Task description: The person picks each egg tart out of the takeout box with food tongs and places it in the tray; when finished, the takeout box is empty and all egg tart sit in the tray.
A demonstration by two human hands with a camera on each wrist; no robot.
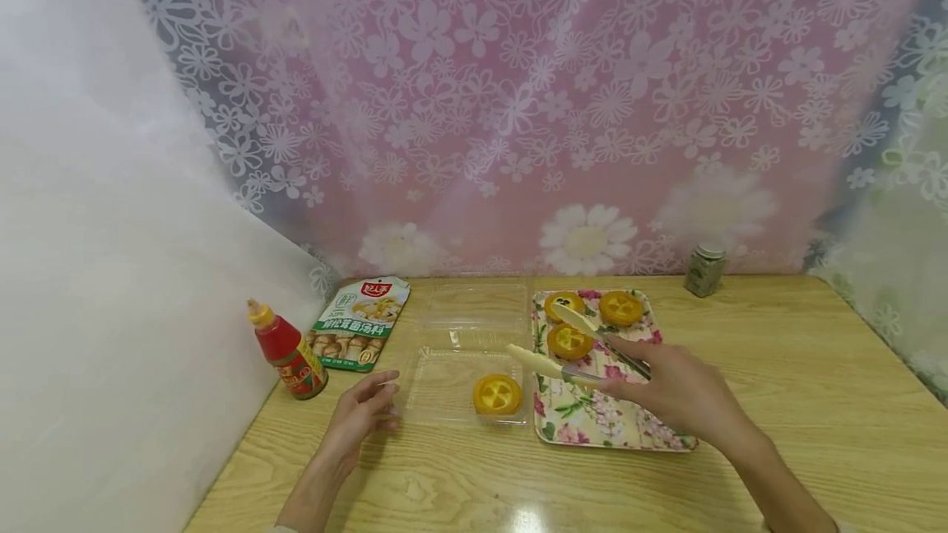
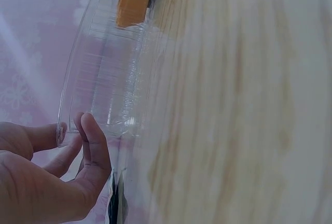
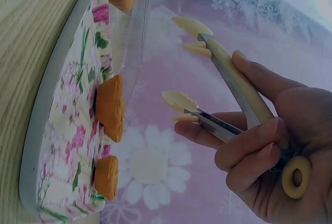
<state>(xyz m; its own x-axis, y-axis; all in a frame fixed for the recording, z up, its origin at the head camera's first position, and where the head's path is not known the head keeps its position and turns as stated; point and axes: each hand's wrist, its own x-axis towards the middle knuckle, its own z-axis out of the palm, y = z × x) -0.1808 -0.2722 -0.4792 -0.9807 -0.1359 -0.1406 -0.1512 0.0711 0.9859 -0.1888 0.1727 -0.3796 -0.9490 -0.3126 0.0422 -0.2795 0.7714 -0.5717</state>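
A clear plastic box (image 1: 437, 389) lies with its lid folded back, and an egg tart (image 1: 497, 395) sits in its right front corner. My left hand (image 1: 359, 418) pinches the box's left rim between thumb and fingers, plainest in the left wrist view, where the hand (image 2: 57, 175) is at the corner. My right hand (image 1: 677, 389) holds tongs (image 1: 544, 364) with cream-coloured tips spread apart and nothing between them. The tongs hover above the flowered tray (image 1: 585, 422). Three egg tarts (image 1: 620, 308) stand toward the tray's back; the tongs partly cover one.
A red sauce bottle (image 1: 291, 352) and a green-and-white food pouch (image 1: 360, 323) are left of the box. A small jar (image 1: 705, 270) stands at the back right, near the flowered curtain (image 1: 518, 122). The wooden table (image 1: 444, 484) meets a white sheet on the left.
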